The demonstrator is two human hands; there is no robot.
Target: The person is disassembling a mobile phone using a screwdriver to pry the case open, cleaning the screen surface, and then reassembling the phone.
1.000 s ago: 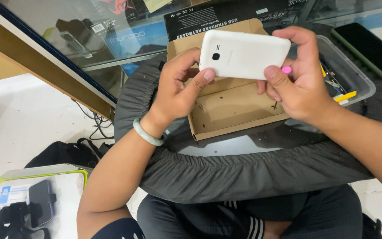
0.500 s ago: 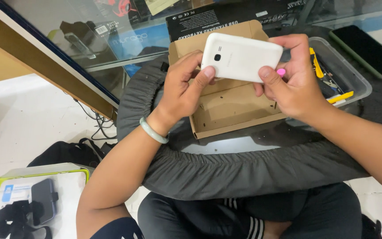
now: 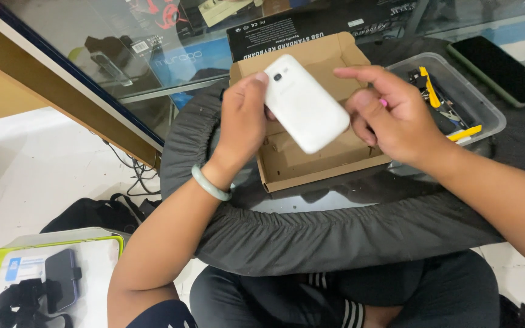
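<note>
White phone [image 3: 304, 104], back side up, sits tilted in the left hand [image 3: 242, 124], whose fingers hold its top end. It hangs over a brown cardboard box [image 3: 311, 163]. By the phone's other side, the right hand [image 3: 391, 116] has loose, half-bent fingers. A clear tub [image 3: 478, 109] of small tools is just beside the box.

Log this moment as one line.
left hand: grips white phone, back up | right hand: open beside it | below: cardboard box
</note>
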